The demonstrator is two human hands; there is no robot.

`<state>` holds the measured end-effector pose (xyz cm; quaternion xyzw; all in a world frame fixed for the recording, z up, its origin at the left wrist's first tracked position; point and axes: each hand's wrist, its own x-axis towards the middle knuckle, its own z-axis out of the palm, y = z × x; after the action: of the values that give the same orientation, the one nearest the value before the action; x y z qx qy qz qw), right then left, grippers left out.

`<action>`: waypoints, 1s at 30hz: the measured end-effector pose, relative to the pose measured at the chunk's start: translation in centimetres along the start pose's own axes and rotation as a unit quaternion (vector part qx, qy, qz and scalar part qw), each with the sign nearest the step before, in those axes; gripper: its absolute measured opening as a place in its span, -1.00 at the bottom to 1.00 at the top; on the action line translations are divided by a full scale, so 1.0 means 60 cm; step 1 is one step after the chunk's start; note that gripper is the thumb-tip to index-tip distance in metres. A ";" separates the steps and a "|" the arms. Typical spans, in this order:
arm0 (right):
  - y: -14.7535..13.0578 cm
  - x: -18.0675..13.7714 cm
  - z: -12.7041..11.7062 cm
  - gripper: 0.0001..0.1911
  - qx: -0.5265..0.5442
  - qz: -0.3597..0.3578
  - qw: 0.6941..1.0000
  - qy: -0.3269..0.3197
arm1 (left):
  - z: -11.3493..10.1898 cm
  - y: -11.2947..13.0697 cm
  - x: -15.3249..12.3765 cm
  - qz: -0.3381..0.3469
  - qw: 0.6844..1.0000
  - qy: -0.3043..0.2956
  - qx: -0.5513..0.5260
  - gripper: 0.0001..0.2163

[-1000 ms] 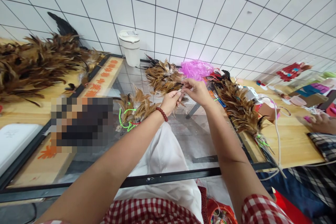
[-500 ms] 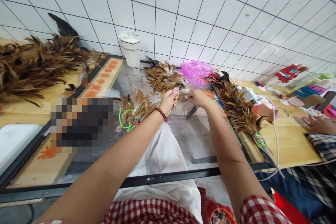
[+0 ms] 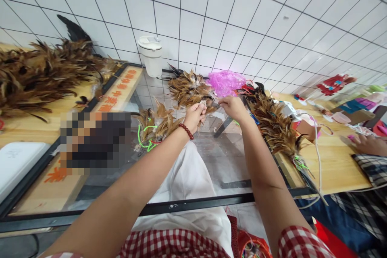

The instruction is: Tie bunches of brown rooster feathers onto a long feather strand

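Note:
My left hand (image 3: 195, 115) is closed around the stems of a small bunch of brown feathers (image 3: 189, 88), held above the glass tabletop (image 3: 217, 161); a red bead bracelet sits on that wrist. My right hand (image 3: 232, 107) is pinched on the same bunch, just right of the left hand, fingers together at the feather bases. Another tied feather bunch with green cord (image 3: 152, 127) lies on the glass to the left of my hands. A long row of feathers (image 3: 273, 127) lies to the right.
A big heap of brown feathers (image 3: 39, 74) covers the wooden table at left. A white lidded cup (image 3: 150, 54) stands by the tiled wall, a pink plastic bag (image 3: 225, 82) beyond my hands. Another person's hand (image 3: 367, 143) rests at far right.
My right hand dropped from the raised bunch, then moved back up against the feathers beside the left hand. The left hand stayed almost still.

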<state>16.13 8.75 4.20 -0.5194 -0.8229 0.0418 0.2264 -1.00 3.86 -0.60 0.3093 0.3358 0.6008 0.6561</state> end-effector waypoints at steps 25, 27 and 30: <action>-0.049 -0.003 0.006 -0.88 -0.003 -0.003 0.999 -0.052 | 0.000 0.000 -0.003 -0.019 0.998 -0.043 0.033 -0.75; -0.039 -0.004 0.002 -0.87 0.055 -0.003 0.989 -0.138 | 0.001 0.000 -0.003 -0.018 0.999 -0.034 0.030 -0.75; -0.028 -0.001 0.002 -0.75 0.241 0.012 0.958 -0.154 | 0.003 0.001 -0.003 -0.016 0.999 -0.021 0.033 -0.75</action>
<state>14.71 7.97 4.57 -0.4466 -0.8069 0.3216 0.2146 -0.87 3.70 -0.44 0.3378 0.3466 0.5724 0.6619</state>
